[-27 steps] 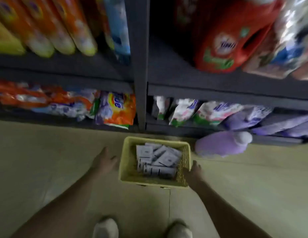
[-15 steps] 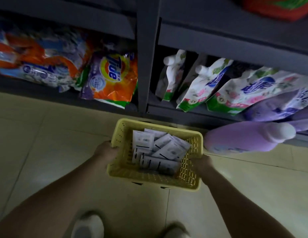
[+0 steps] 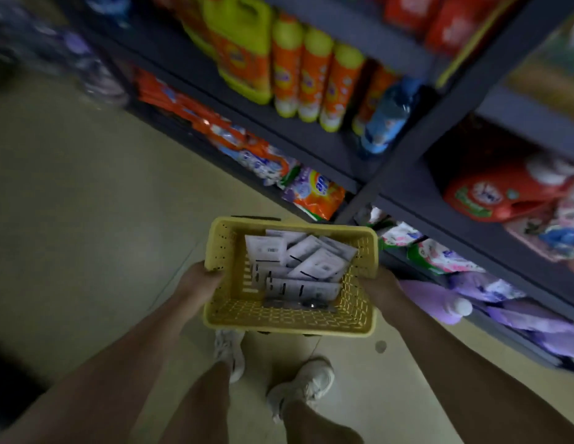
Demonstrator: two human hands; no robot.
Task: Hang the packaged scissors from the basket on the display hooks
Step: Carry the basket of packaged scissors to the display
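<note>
A yellow perforated plastic basket (image 3: 288, 320) is held up off the floor in front of me, above my feet. Inside lie several white packaged scissors (image 3: 300, 265) in a loose pile, card backs up. My left hand (image 3: 199, 283) grips the basket's left wall near the rim. My right hand (image 3: 383, 288) grips its right wall. No display hooks are in view.
Dark shelving (image 3: 404, 174) runs diagonally from the upper left to the right, stocked with orange detergent bottles (image 3: 311, 75), detergent bags (image 3: 314, 190) and purple pouches (image 3: 516, 312). A purple bottle (image 3: 436, 301) lies on the floor by my right hand. Beige tiled floor (image 3: 87, 219) stretches to the left.
Both hands closed on the basket's sides and lifted it off the floor. My view has risen and swung, so the shelves now run diagonally.
</note>
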